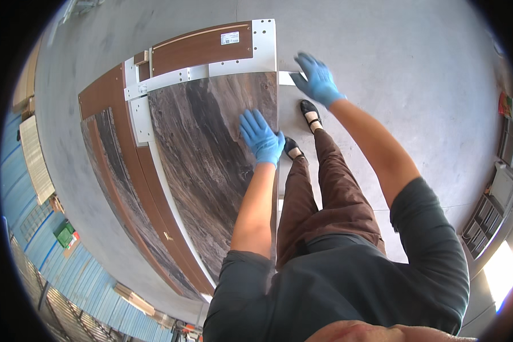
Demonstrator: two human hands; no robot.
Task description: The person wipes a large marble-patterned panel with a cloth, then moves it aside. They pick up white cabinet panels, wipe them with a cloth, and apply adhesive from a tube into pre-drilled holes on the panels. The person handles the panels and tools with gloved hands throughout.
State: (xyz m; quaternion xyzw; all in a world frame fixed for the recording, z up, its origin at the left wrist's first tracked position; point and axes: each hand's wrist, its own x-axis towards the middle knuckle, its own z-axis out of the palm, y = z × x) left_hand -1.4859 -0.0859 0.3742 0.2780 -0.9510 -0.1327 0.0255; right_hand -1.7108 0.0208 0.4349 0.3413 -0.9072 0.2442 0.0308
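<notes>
My left hand [263, 138], in a blue glove, lies flat with its fingers out on a large panel [202, 142] with a dark, marbled wood-grain face, near that panel's right edge. My right hand [318, 80], gloved the same way, is in the air to the right of the panels. Its fingers are apart and it holds nothing. A short white strip [286, 78] shows just beside its fingertips. Beyond the large panel lies a brown board [194, 51] with a white label [229, 38] on it, over white pieces [264, 43] with drilled holes.
Left of the large panel are a long brown board [145, 171] and a narrower wood-grain piece [134, 171]. A small wood block [141, 57] sits at the far side. Blue slatted stacks [80, 268] line the left rim. Grey metal frames [487, 214] stand at the right.
</notes>
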